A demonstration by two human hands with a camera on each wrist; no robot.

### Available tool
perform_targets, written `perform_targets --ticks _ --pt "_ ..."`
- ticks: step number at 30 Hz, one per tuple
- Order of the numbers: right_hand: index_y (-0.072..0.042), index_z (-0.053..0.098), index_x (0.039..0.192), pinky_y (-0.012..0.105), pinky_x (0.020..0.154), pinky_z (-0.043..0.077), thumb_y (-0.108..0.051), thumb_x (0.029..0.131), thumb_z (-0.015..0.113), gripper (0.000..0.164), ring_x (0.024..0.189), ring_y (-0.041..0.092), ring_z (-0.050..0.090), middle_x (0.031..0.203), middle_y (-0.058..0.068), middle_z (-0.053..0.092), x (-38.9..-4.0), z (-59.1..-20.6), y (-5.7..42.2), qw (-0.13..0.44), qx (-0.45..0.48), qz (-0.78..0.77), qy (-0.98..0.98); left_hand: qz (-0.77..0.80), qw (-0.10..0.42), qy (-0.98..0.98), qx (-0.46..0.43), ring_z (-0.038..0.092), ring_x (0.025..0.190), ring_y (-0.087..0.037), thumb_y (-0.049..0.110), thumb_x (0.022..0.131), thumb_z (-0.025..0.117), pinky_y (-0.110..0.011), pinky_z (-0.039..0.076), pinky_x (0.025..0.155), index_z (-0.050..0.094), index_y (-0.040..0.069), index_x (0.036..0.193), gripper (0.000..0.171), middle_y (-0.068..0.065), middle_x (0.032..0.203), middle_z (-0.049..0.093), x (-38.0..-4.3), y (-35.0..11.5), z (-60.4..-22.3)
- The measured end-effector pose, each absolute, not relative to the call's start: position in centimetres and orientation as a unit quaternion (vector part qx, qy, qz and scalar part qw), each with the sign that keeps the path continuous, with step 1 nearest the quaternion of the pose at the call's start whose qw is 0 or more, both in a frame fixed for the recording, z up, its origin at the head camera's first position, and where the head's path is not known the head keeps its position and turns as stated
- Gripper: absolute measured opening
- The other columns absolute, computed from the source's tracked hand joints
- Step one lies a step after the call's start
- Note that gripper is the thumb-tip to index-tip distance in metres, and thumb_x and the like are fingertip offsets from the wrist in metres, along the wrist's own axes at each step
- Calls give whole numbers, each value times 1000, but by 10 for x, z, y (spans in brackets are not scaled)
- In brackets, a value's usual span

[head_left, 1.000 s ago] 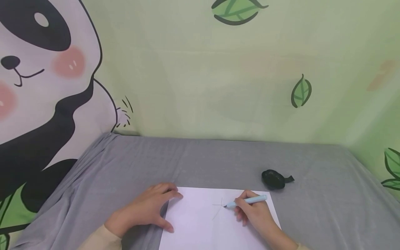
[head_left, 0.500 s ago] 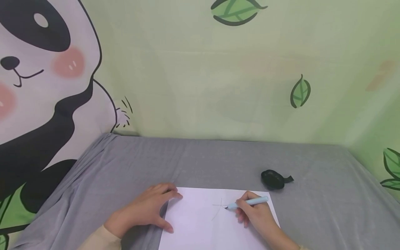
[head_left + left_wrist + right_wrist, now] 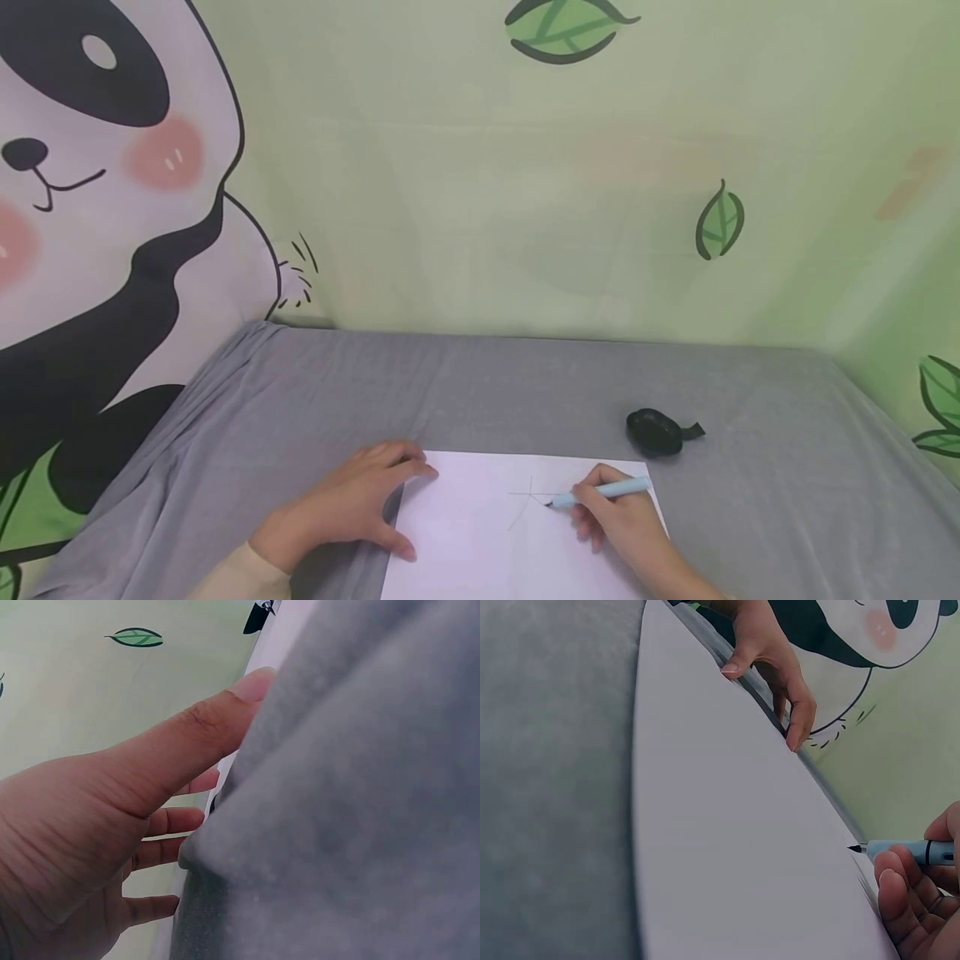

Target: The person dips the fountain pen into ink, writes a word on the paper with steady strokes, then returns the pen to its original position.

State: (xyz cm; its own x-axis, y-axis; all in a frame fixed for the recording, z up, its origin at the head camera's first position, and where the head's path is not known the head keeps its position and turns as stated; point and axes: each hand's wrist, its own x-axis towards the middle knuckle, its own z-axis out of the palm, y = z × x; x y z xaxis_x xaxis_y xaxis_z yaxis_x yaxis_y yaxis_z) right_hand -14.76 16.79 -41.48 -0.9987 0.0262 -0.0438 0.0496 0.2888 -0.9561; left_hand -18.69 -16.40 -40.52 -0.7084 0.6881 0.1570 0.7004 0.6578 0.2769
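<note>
A white sheet of paper (image 3: 457, 533) lies at the front of the grey cloth. My right hand (image 3: 626, 525) pinches a light blue fountain pen (image 3: 611, 488) between thumb and fingers, its dark nib at the paper. Thin lines (image 3: 531, 495) meet near the nib: one vertical, one horizontal, and slanting strokes down to the left and right. My left hand (image 3: 345, 504) spans the sheet's upper left edge, thumb and index fingertip on the paper, fingers spread. In the right wrist view the pen's pointed nib (image 3: 857, 848) shows plainly.
A black rounded object (image 3: 654, 432) with a short strap sits on the grey cloth (image 3: 480, 387) beyond the sheet's upper right corner. Behind stands a pale green backdrop (image 3: 465, 200) printed with leaves and a large panda (image 3: 180, 217).
The right hand and pen have moved slightly right and down, and a short slanting line now shows between the meeting point and the nib. The left hand stays in place.
</note>
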Motion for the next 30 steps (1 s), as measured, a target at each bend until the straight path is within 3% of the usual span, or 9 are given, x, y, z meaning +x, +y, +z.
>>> perform_targets --ticks 30 --pt "8 53 87 24 43 48 -9 90 61 19 48 10 57 66 5 63 -137 -415 184 29 32 -599 800 -168 13 -911 -377 50 122 -24 65 60 76 -49 41 99 59 20 126 82 -3 128 54 -187 -164 -407"
